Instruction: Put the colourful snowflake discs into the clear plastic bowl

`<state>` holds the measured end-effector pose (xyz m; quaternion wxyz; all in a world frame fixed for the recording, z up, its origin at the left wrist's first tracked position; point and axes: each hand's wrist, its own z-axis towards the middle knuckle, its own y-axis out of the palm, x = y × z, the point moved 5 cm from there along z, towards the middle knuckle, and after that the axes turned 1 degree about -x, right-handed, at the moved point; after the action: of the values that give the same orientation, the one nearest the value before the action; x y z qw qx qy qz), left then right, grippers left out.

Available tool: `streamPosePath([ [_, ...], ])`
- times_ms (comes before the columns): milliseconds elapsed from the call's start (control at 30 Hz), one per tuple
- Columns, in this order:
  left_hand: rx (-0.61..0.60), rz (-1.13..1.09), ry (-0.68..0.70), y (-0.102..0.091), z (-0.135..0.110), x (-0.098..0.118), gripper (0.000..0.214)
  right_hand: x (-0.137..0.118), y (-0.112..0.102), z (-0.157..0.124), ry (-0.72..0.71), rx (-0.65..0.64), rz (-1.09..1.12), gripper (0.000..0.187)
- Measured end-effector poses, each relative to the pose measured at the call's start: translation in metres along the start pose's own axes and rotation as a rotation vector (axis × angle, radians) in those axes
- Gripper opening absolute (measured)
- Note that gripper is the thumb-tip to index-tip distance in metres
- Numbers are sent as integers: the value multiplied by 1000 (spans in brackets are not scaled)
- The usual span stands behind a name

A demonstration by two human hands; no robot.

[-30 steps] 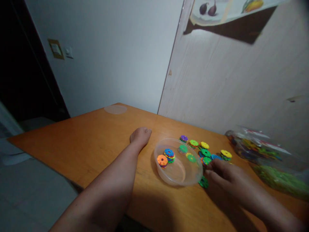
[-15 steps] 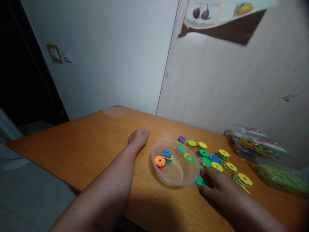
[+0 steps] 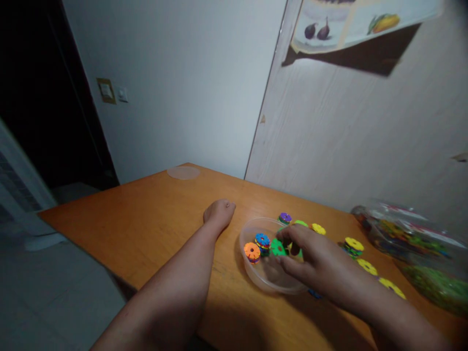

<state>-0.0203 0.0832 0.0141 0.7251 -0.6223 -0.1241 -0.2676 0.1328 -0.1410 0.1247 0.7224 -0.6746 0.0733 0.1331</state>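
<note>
My right hand (image 3: 310,256) reaches over a clear plastic bowl (image 3: 256,278) and pinches a green toothed disc (image 3: 278,248) just above its inside. In the bowl lie an orange disc stack (image 3: 252,252) and a blue-topped stack (image 3: 262,241). My left hand (image 3: 219,212) rests on the orange wooden table (image 3: 146,219) left of the bowl, fingers curled under, holding nothing I can see. More coloured discs lie right of the bowl: a purple one (image 3: 284,217) and yellow ones (image 3: 354,244).
A clear plastic bag (image 3: 409,243) full of coloured and green pieces lies at the table's right. A clear round lid (image 3: 183,172) sits at the far corner. A wooden panel with a fruit poster (image 3: 351,24) stands behind. The table's near edge drops to a tiled floor.
My right hand has picked up a green disc from beside the bowl's front right and carried it left over the bowl. The left hand has stayed put. The camera shifted a little.
</note>
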Motion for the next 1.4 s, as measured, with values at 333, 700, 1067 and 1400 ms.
streamPosePath([
  [333,-13,-18,-15,-1,-3,1,44,-14,23,32,-34,-42,14,16],
  [700,-15,8,-16,-2,-2,3,45,83,19,-52,288,-66,87,19],
  [1067,-17,35,-2,-2,-2,2,46,112,61,-54,363,-105,71,14],
  [1400,-11,22,8,-1,-1,1,48,105,60,-59,313,-36,170,11],
])
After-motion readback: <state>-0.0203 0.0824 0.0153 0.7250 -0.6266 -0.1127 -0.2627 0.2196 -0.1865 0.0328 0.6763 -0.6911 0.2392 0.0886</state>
